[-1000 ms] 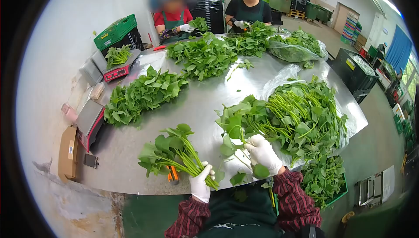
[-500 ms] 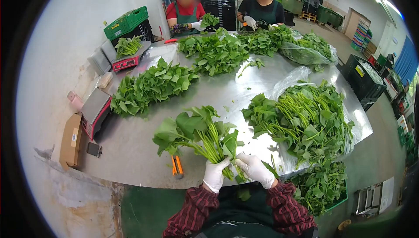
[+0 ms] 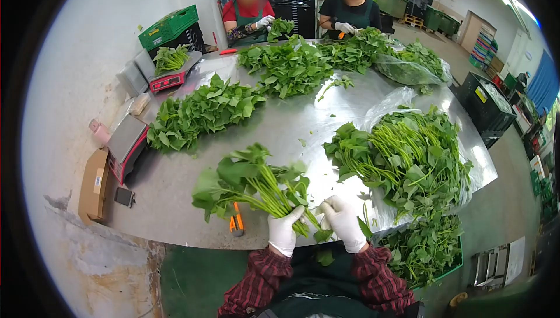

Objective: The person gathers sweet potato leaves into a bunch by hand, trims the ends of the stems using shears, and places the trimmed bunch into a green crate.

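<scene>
In a white glove, my left hand (image 3: 284,231) is wrapped round the lower stems of a bunch of leafy greens (image 3: 256,181), whose leaves fan out to the upper left over the metal table (image 3: 169,207). Just right of the stem ends is my right hand (image 3: 345,223), also gloved, its thumb and fingers pinched together. Whatever sits between those fingertips is too small to make out. Loose leaves (image 3: 322,236) hang under the hands. An orange utility knife (image 3: 236,223) lies on the table left of my left hand.
A big heap of greens (image 3: 408,160) on plastic lies to the right, above a filled crate (image 3: 429,251). Bundled greens (image 3: 201,114) and two scales (image 3: 129,149) are at left. Two people (image 3: 251,9) work across the table among more greens (image 3: 291,64).
The bunch in my left hand has tipped and shifted left and slightly down. My right hand has come apart from the left a little. Across the table, both people's hands have moved.
</scene>
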{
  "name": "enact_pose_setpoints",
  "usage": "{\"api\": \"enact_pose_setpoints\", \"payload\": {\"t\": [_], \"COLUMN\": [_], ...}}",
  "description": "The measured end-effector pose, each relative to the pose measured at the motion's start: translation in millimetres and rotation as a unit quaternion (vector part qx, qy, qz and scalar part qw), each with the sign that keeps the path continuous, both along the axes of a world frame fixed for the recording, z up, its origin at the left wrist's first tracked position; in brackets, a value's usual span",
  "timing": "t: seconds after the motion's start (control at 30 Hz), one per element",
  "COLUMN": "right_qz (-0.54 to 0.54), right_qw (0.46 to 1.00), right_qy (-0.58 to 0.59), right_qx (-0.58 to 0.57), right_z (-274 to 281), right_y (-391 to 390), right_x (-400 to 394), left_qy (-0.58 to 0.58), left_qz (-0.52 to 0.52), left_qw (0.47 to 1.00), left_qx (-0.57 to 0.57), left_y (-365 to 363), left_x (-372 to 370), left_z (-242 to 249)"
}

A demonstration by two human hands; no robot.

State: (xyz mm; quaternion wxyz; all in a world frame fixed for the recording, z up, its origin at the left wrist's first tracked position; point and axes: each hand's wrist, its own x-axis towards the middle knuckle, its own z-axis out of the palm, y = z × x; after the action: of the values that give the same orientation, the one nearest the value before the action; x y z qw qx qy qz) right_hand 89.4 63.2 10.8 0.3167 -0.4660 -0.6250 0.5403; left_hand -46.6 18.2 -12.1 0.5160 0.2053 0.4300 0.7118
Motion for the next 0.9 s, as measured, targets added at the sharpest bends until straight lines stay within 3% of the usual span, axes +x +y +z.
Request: {"api": "enact_pose_setpoints", "payload": {"t": [0.07, 0.17, 0.23, 0.3, 0.33, 0.43, 0.5, 0.57, 0.7, 0.9], "right_qz": [-0.063, -0.148, -0.146, -0.028, 0.015, -0.003, -0.040, -0.037, 0.005, 0.091], "right_qw": [0.987, 0.977, 0.977, 0.995, 1.000, 0.997, 0.989, 0.946, 0.902, 0.860], "right_qy": [0.136, 0.145, 0.143, 0.091, -0.025, -0.027, -0.063, -0.098, -0.126, -0.202], "right_qx": [-0.063, -0.046, -0.054, -0.031, 0.001, 0.066, 0.125, 0.307, 0.413, 0.460], "right_z": [-5.4, -11.9, -10.0, 3.9, 1.9, -17.8, -28.6, -27.0, -21.2, -13.8], "right_y": [2.7, 8.3, 7.7, -1.0, -2.6, 0.2, 3.9, 6.0, 2.9, -5.8], "right_x": [6.2, 8.2, 7.6, -0.7, -0.4, -2.1, 3.4, 11.2, 12.3, 8.9], "left_qy": [-0.024, -0.013, 0.024, 0.060, 0.066, 0.079, 0.033, 0.079, 0.069, 0.086], "left_qz": [0.018, -0.011, -0.015, -0.019, -0.034, -0.053, 0.018, 0.063, 0.048, -0.012], "left_qw": [1.000, 1.000, 1.000, 0.998, 0.997, 0.995, 0.999, 0.995, 0.996, 0.995], "left_qx": [-0.006, -0.008, -0.001, 0.006, 0.009, -0.002, 0.007, 0.011, 0.016, -0.038], "left_y": [-2.0, -4.1, -4.4, -5.0, -6.2, -7.4, -8.5, -4.3, -3.0, 4.2], "left_x": [-3.0, -3.1, -1.3, 2.6, 5.1, 6.0, 0.4, -19.7, -25.3, -10.5], "left_z": [1.7, 0.7, -1.3, -2.7, -3.3, 4.0, 10.8, 2.5, 18.6, 12.5]}}
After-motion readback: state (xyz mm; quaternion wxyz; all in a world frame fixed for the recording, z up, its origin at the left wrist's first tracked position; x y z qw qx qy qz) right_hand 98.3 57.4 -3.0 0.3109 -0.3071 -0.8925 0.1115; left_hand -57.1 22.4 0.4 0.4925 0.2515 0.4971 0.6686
